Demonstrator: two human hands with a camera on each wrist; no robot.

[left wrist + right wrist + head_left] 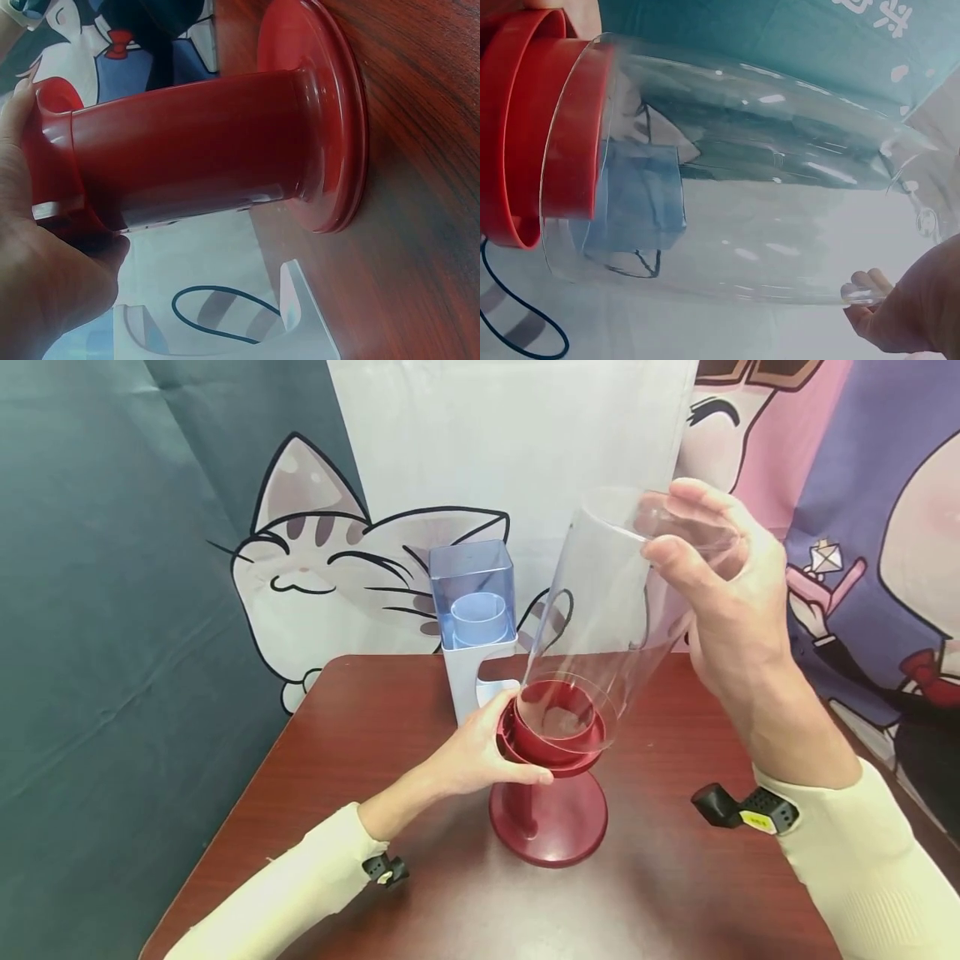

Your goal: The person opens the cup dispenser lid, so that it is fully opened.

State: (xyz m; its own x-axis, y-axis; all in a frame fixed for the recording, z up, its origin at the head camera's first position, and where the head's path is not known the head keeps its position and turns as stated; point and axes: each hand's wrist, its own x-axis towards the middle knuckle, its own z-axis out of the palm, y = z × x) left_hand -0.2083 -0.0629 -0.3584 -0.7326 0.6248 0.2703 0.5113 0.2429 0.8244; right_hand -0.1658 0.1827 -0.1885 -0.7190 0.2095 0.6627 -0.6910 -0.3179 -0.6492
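Observation:
A red dispenser stand stands upright on the table, with a round flared base and a stepped ring-shaped top. My left hand grips it just under that top, thumb on the near side. In the left wrist view its column runs from the hand to the base. My right hand holds a clear plastic cylinder by its upper end, tilted to the right. The cylinder's lower open rim overlaps the red top, around the inner ring in the right wrist view.
Behind the stand is a white dispenser with a blue see-through container on top. The brown wooden table ends at a cloth backdrop printed with cartoon figures.

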